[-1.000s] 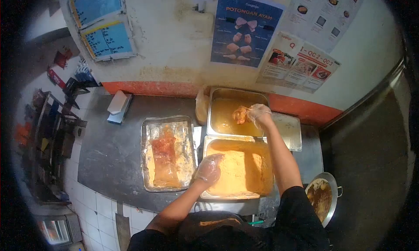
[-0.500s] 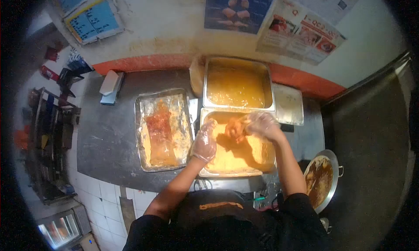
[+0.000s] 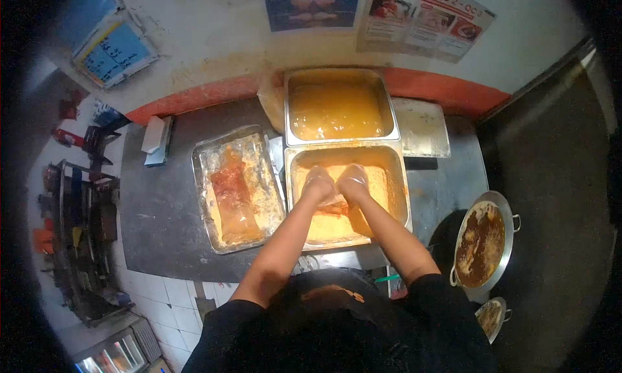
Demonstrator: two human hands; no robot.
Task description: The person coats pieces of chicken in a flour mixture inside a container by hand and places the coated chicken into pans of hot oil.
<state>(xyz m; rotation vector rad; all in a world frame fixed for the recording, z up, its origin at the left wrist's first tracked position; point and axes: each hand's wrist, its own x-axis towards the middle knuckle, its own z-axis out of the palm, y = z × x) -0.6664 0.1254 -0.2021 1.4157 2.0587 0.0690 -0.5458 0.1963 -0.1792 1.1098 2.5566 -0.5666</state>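
Note:
Both my hands wear clear plastic gloves and are down in a steel pan of pale orange flour. Orange-coated chicken shows low between them, partly covered by the gloves. My left hand is closed against its left side. From the right, my right hand presses in, close beside the left one, fingers curled down and mostly hidden. Behind the flour pan, touching it, stands a second steel pan holding yellow-orange liquid.
To the left lies a metal tray smeared with flour, a reddish wet sheet on it. A flat lidded container sits right of the liquid pan. At the right stand a large round pan with brown contents and a smaller pan.
My right hand, which held the chicken up over the flour, has come down and left. My left hand has moved in from the pan's left edge to meet it. The view has shifted.

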